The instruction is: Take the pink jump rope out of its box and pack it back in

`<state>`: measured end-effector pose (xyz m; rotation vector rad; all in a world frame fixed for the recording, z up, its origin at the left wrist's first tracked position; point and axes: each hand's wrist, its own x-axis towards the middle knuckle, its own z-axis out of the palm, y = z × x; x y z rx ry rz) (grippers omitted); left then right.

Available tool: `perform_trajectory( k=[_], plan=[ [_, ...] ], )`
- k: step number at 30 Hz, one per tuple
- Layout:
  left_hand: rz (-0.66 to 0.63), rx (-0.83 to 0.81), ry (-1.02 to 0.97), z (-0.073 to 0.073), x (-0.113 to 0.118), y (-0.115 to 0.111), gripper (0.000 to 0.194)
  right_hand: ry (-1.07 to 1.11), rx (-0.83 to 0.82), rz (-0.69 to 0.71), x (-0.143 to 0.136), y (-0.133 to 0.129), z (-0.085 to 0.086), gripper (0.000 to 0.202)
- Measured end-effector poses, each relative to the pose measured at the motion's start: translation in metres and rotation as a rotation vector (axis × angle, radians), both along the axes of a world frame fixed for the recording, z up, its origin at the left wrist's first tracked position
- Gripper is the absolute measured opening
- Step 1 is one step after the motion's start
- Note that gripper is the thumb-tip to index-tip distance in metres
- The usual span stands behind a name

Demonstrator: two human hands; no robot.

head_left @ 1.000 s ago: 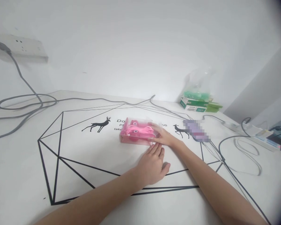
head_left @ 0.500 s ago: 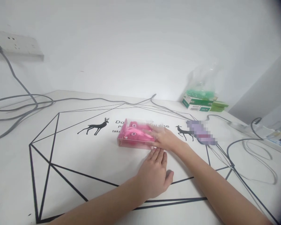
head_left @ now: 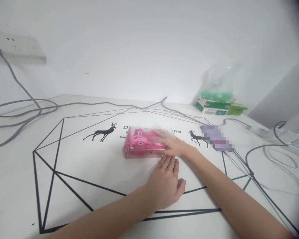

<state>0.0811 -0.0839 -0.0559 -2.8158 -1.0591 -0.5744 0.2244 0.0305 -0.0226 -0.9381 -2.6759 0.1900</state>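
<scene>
A clear plastic box [head_left: 139,154] lies on the printed white table mat. Through its sides I see bright pink things [head_left: 148,147] with round eye-like marks and a pink cord-like strand; their kind is unclear. My right hand [head_left: 173,146] grips the box at its right end, its fingers blurred and partly seen through the plastic. Whether the fingertips are inside the box or over it, I cannot tell. My left hand [head_left: 165,182] rests palm down on the mat just in front, fingers stretched out and thumb apart, fingertips close to the right hand and the box's near right corner.
A pixelated purple object [head_left: 217,138] lies to the right. Green and white boxes [head_left: 213,105] stand by the wall under a clear bag [head_left: 218,81]. Grey cables [head_left: 97,103] run along the back and right side. A socket strip [head_left: 20,48] hangs on the left wall.
The box and my right hand have shifted slightly left across the mat. My left hand stays nearly in place. The view has turned a little.
</scene>
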Motion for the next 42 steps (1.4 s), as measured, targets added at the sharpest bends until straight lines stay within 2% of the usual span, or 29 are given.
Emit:
perform_trajectory(
  k=[5,9,15,22,33,39,42],
  plan=[
    [-0.003,-0.003,-0.003,0.000,0.000,0.001,0.061,0.026,-0.054,-0.046,-0.003,-0.005,0.008,0.050],
    [-0.022,-0.022,-0.004,0.001,-0.003,0.004,0.059,0.023,-0.045,-0.075,-0.004,-0.007,0.014,0.050],
    [-0.056,-0.048,-0.007,0.005,-0.006,0.009,0.056,0.043,-0.074,-0.070,-0.001,-0.005,0.012,0.047],
    [-0.052,-0.042,-0.041,0.005,-0.007,0.010,0.054,0.045,-0.116,-0.071,0.003,-0.002,0.005,0.053],
    [-0.043,-0.049,-0.077,0.006,-0.007,0.010,0.053,-0.006,-0.078,-0.137,-0.002,-0.009,0.015,0.059],
    [-0.026,-0.011,-0.135,0.005,-0.006,0.009,0.049,0.001,-0.014,-0.124,-0.005,-0.013,0.016,0.070],
    [-0.020,-0.008,-0.135,0.008,-0.006,0.008,0.048,0.005,-0.011,-0.104,-0.005,-0.013,0.014,0.067]
  ],
)
